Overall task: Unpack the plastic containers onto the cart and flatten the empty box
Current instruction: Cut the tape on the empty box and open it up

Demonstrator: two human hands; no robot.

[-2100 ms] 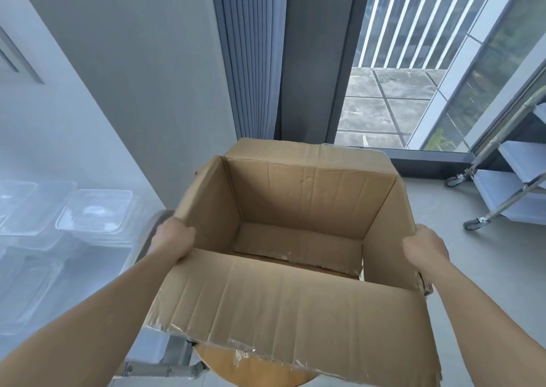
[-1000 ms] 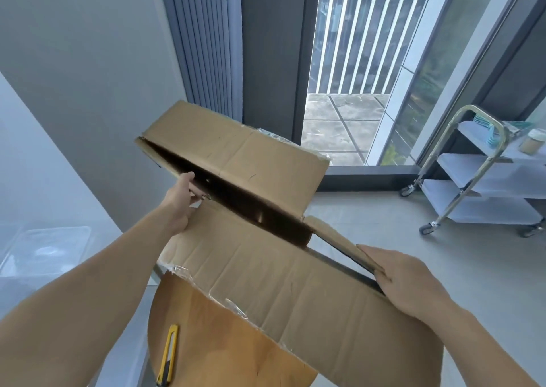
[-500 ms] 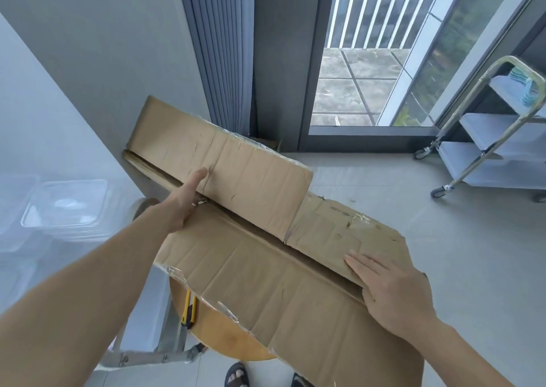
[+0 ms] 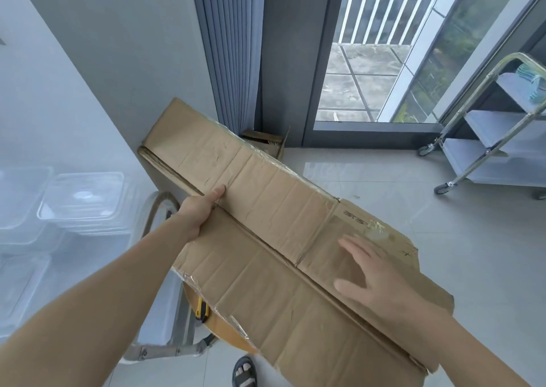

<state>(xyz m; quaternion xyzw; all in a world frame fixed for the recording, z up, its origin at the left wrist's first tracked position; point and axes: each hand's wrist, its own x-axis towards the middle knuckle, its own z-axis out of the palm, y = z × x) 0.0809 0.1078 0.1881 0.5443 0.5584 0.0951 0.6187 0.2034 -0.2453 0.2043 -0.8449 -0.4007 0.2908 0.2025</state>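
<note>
both hands, left hand (image 4: 198,211) gripping, right hand (image 4: 373,274) flat, on collapsed box (image 4: 266,238).

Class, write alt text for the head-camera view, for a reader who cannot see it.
A person holds a flattened cardboard box: the left hand grips its edge, the right hand lies open on top. Clear plastic containers sit stacked at left.

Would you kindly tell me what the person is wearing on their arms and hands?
Nothing shows on either. The left hand and right hand are bare: no gloves, no rings that I can make out, though the right hand is blurred. The left forearm and right forearm are uncovered to the picture's edge, with no sleeve, watch or bracelet in view.
</note>
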